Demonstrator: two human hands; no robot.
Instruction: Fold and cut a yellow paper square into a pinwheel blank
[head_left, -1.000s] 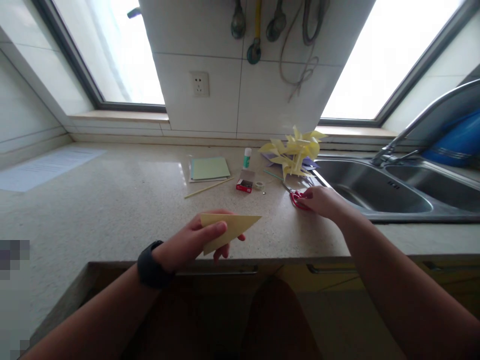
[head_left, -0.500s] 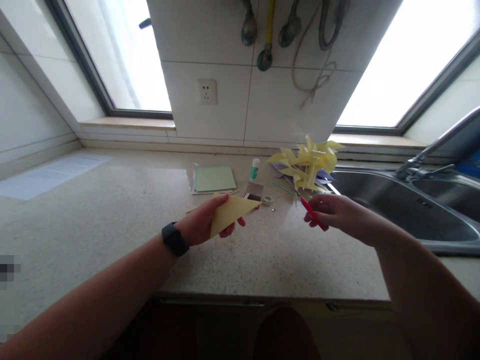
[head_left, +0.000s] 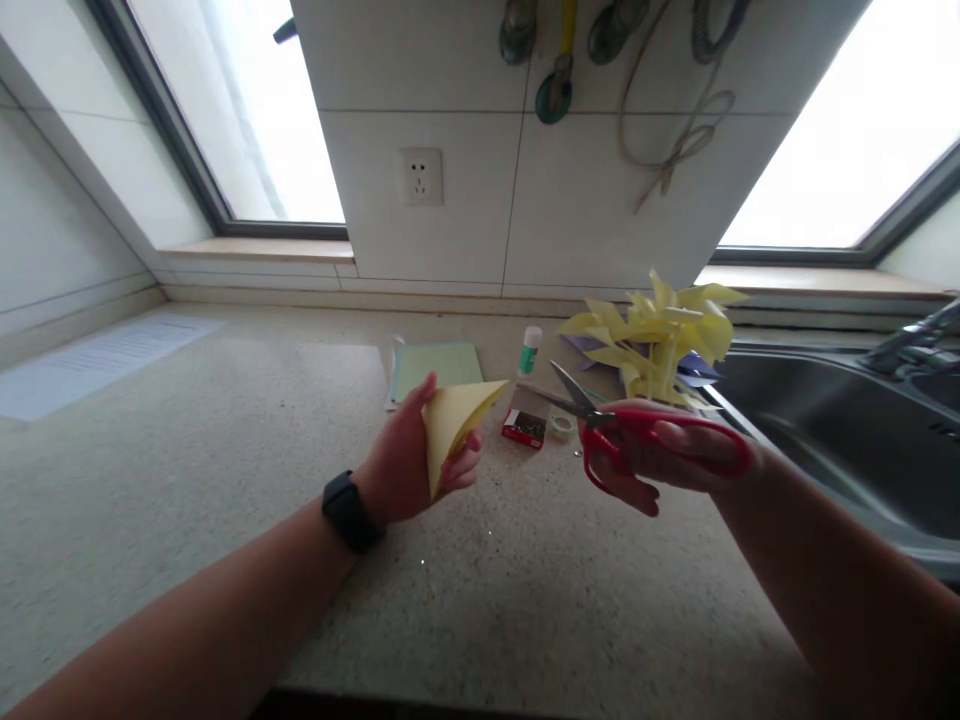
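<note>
The folded paper triangle (head_left: 452, 415) is plain pale yellow, the loop-handled metal scissors (head_left: 600, 420) red and silver-grey, the stone-like countertop (head_left: 225, 480) pale grey, dark-speckled.

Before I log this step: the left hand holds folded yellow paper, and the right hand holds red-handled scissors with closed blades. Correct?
Not quite: the head view shows the blades open, not closed. The right hand does hold the red-handled scissors, the left hand the folded yellow paper.

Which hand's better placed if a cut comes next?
Right, I'd judge: the right hand holds the red-handled scissors, blades parted and pointing toward the paper. The left hand is taken up gripping the folded yellow paper.
</note>
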